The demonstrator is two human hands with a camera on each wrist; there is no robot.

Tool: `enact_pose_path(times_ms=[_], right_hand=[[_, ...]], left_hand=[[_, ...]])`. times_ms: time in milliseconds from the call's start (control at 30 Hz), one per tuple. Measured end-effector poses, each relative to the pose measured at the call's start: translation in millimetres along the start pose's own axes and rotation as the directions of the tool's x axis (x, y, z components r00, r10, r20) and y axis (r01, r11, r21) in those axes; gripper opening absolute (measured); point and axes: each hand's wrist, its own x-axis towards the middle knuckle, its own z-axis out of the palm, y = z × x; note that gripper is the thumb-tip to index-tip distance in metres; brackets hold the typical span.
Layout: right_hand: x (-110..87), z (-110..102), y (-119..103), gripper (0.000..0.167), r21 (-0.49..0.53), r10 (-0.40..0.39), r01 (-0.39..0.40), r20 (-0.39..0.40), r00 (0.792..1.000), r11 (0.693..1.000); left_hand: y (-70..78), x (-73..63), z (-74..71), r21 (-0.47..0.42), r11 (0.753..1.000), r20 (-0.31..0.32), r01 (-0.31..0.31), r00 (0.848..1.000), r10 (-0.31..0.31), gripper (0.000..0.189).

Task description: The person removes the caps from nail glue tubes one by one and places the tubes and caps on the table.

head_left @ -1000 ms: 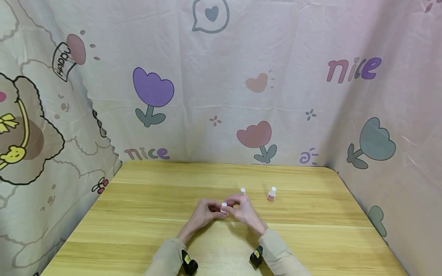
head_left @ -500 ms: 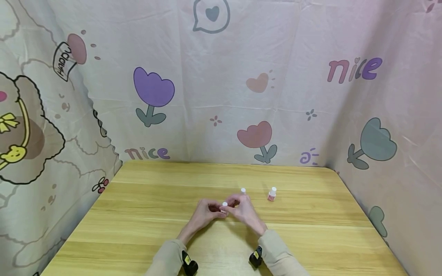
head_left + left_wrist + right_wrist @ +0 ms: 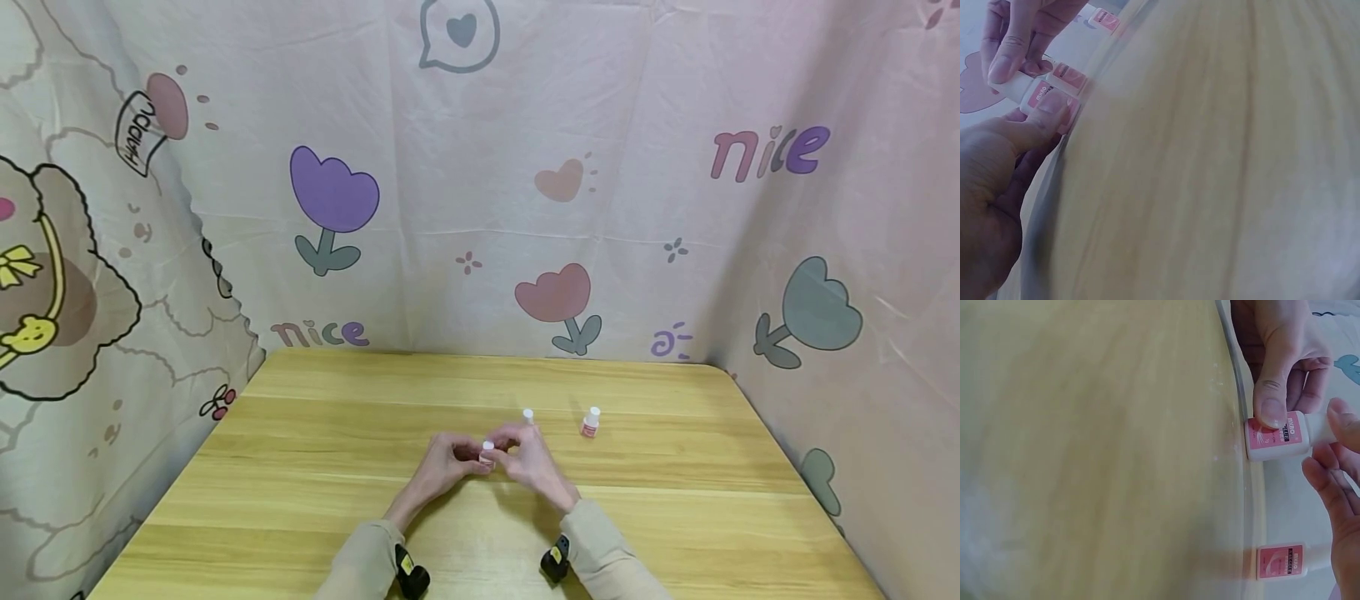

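A small white bottle with a pink label (image 3: 1277, 447) stands upright on the table between the two hands. My left hand (image 3: 442, 465) grips its body, the thumb pressed on the label. At the top, my right hand (image 3: 532, 460) pinches the white cap (image 3: 1015, 86) between thumb and fingers. Just behind the right hand is a second such bottle (image 3: 528, 416), mostly hidden in the head view. Farther right stands a third one (image 3: 590, 423), upright with its white cap on.
The wooden table (image 3: 337, 400) reaches back to a pale cloth backdrop (image 3: 465, 192) printed with flowers. Another printed cloth (image 3: 75, 467) hangs along the left side. Black wrist cameras sit at the left cuff (image 3: 367, 554) and the right cuff (image 3: 600, 533).
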Motion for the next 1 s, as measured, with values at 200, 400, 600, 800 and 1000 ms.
enact_pose_path(times_ms=[200, 400, 600, 800, 1000], right_hand=[[-0.2, -1.8, -2.3, 0.009, 0.004, 0.036, -0.036, 0.025, 0.999, 0.999], [0.3, -2.9, -7.3, 0.016, 0.040, 0.194, -0.195, 0.030, 0.980, 0.980], [1.6, -0.7, -5.6, 0.013, 0.031, 0.168, -0.167, -0.011, 0.986, 0.985], [0.9, 1.1, -2.0, 0.009, 0.009, 0.074, -0.074, -0.025, 0.997, 0.997], [-0.1, -0.1, -2.4, 0.006, -0.013, 0.015, -0.015, -0.016, 1.000, 1.000]], left_hand=[[1.3, -0.4, 0.9, 0.002, 1.000, -0.003, 0.029, 1.000, -0.029, 0.016], [2.5, -1.1, 1.2, 0.008, 0.999, -0.026, 0.045, 0.999, -0.044, 0.016], [3.2, -1.2, 2.1, 0.001, 0.999, -0.030, 0.048, 0.998, -0.048, 0.017], [4.5, -1.8, 1.9, -0.004, 0.998, -0.025, 0.055, 0.998, -0.056, 0.016], [4.4, -1.3, 1.8, -0.016, 0.999, -0.010, 0.046, 0.999, -0.046, 0.014]])
